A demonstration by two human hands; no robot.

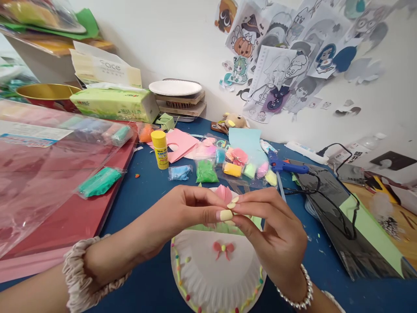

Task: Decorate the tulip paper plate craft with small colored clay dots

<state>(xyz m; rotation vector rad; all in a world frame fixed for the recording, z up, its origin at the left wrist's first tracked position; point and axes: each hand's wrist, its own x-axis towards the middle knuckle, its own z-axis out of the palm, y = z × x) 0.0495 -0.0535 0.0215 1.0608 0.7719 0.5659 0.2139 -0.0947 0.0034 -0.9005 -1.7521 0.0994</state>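
Note:
My left hand [187, 211] and my right hand [278, 228] meet fingertip to fingertip, both pinched closed; whatever lies between them is too small or hidden to make out. Below them is a white paper plate piece [215, 278], its rim trimmed with a yellow-green strand and coloured dots. A pink bow [224, 248] with a yellow centre sits on its upper middle. Behind my fingers, a pink folded-paper shape [223, 192] and green paper [195, 228] show at the plate's top, partly covered.
Several bagged clay pieces [206, 171] lie beyond my hands, near a yellow glue stick [160, 150]. A blue glue gun [289, 167] with a black cable is at right. Plastic-wrapped red sheets [74, 217] cover the left side, with a green clay packet [100, 181] on top.

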